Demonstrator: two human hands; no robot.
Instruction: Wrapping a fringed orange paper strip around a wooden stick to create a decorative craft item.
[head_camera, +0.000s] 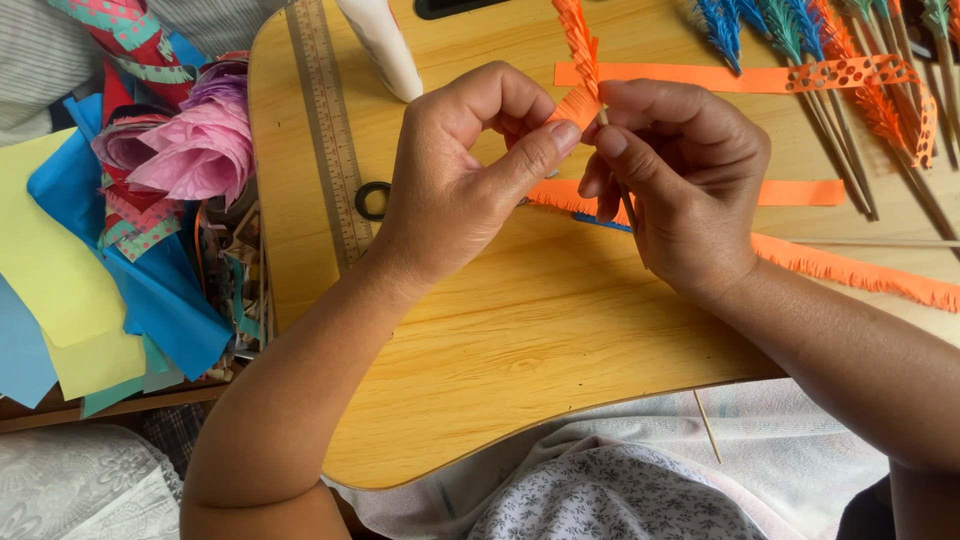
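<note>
Setting: a pale wooden counter (480, 380) sits across your lap, seen from above, with patterned cloth below its near edge.
Left hand: your left hand (455, 185) curls over the middle of the counter, its grip pressed together, thumb and forefinger pinching the fringed orange paper strip (578, 100).
Right hand: your right hand (680, 190) meets the left one, fingertips touching; its grip is closed on a thin wooden stick (627, 208) that passes down through the fist.
Strip: the orange strip rises from between the two hands toward the far edge of the counter, wound against the top of the stick; its fringe points outward.
Under the hands: more fringed orange paper (860, 270) lies flat on the counter, trailing off to your right, and a plain orange band (690, 77) lies beyond the knuckles.
Far right: finished feather-like sticks (850, 90) in blue, green and orange lie side by side, one band punched with round holes.
Left edge: a ruler (325, 120) runs along the counter's left side, a small black ring (372, 201) just beside it.
Far edge: a white glue bottle (385, 45) lies tilted, near your left hand.
Off the counter: loose sheets of yellow and blue paper (110, 290) and crumpled pink tissue (195, 150) pile up to your left.
Lap: a spare stick (707, 427) rests on the cloth below your right forearm.
</note>
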